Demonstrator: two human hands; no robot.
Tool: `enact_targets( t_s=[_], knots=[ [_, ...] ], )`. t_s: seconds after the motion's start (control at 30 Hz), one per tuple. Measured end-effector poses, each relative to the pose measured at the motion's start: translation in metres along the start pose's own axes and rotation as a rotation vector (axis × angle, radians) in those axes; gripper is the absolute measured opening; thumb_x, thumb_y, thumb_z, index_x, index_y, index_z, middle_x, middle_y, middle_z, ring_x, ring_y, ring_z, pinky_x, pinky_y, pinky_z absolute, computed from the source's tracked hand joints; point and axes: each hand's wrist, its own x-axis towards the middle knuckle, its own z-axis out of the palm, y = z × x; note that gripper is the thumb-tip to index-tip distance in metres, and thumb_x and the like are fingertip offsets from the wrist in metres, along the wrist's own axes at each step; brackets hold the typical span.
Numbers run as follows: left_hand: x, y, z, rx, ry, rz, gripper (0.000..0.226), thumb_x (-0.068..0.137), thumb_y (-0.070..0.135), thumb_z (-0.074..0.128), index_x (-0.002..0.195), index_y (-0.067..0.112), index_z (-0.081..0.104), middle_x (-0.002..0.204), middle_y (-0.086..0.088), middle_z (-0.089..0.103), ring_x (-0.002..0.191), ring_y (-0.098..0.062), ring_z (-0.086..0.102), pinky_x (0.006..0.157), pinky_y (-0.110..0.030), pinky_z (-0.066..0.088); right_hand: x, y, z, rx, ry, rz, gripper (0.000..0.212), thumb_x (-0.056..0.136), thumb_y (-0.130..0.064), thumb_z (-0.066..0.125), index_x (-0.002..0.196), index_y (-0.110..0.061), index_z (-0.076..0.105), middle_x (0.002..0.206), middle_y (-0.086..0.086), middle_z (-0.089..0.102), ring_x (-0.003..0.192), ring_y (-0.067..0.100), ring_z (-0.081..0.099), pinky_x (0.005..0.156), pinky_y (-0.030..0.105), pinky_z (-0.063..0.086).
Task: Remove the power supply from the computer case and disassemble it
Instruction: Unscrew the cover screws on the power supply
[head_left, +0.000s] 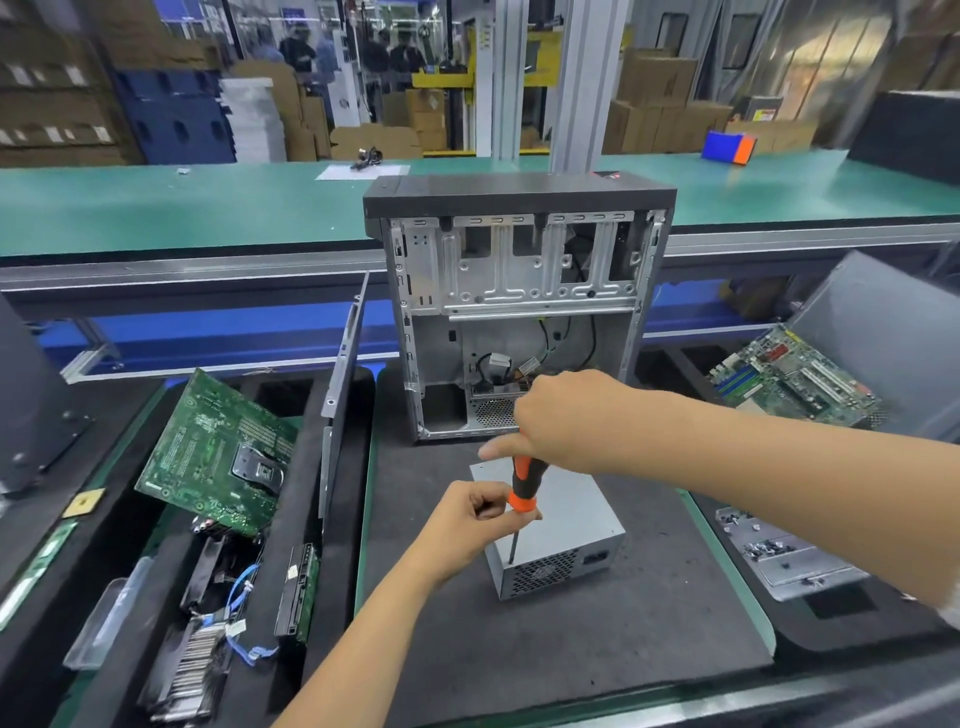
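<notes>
So the PSU is already out of the case, sitting on the black mat right in front of it, vent grille facing you. The case stands upright behind it with the side open, a few loose cables dangling near the bottom.

Your right hand is wrapped around the top of the screwdriver, fingers curled tight on the orange and black handle, thumb sticking out to the left. Your left hand is lower down, thumb and fingertips pinching the orange collar at the base of the handle, the other fingers folded in. The shaft points down and the tip sits at the near top edge of the PSU, just above the grille. Can't tell if it's actually in a screw, too small to see.

Off to your left there's a green board leaning in a tray, and a grey side panel standing on edge between that tray and the mat. Another board lies on your right, well away from the PSU
</notes>
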Motion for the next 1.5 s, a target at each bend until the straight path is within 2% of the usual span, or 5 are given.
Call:
enact_targets(
  t_s=[0.6, 0.77, 1.0, 1.17, 1.5],
  knots=[
    [-0.001, 0.006, 0.003, 0.031, -0.026, -0.009, 0.005, 0.087, 0.025, 0.073, 0.086, 0.021, 0.076, 0.056, 0.010, 0.049, 0.074, -0.013, 0.053, 0.096, -0.027, 0.050, -0.009, 0.014, -0.015, 0.309, -0.287, -0.288, 0.036, 0.089, -0.014, 0.058, 0.119, -0.027, 0.044, 0.117, 0.001, 0.042, 0.101, 0.025, 0.051, 0.080, 0.041, 0.048],
    [0.000, 0.007, 0.003, 0.039, -0.003, -0.016, 0.011, 0.088, 0.024, 0.072, 0.080, 0.016, 0.072, 0.058, -0.006, 0.022, 0.066, -0.037, 0.027, 0.095, -0.030, 0.050, -0.007, 0.006, -0.013, 0.122, -0.065, -0.051, 0.060, 0.084, -0.073, 0.041, 0.100, -0.015, 0.047, 0.081, 0.001, 0.053, 0.066, 0.018, 0.050, 0.056, 0.034, 0.042],
    [-0.002, 0.010, 0.005, 0.030, -0.021, -0.026, 0.019, 0.081, 0.038, 0.074, 0.083, 0.019, 0.075, 0.061, -0.011, 0.021, 0.071, -0.028, 0.034, 0.098, -0.045, 0.047, -0.010, 0.014, -0.020, 0.258, -0.283, -0.236, 0.038, 0.089, -0.017, 0.058, 0.121, -0.028, 0.041, 0.114, 0.002, 0.039, 0.078, 0.019, 0.050, 0.050, 0.025, 0.042],
    [-0.004, 0.013, 0.005, 0.016, -0.032, -0.033, 0.011, 0.081, 0.032, 0.073, 0.075, 0.025, 0.068, 0.066, -0.010, 0.034, 0.074, -0.027, 0.040, 0.098, -0.041, 0.050, -0.009, 0.003, -0.022, 0.072, -0.123, -0.013, 0.065, 0.082, -0.073, 0.045, 0.111, -0.015, 0.049, 0.089, 0.003, 0.046, 0.067, 0.017, 0.047, 0.060, 0.033, 0.043],
    [-0.002, 0.011, 0.003, 0.002, -0.001, -0.029, 0.024, 0.088, 0.018, 0.072, 0.067, 0.010, 0.063, 0.062, -0.019, 0.022, 0.072, -0.030, 0.033, 0.087, -0.021, 0.042, -0.013, 0.008, -0.023, 0.127, -0.172, -0.139, 0.059, 0.083, -0.053, 0.064, 0.128, -0.026, 0.038, 0.115, 0.005, 0.038, 0.086, 0.023, 0.049, 0.070, 0.036, 0.048]
  ],
)
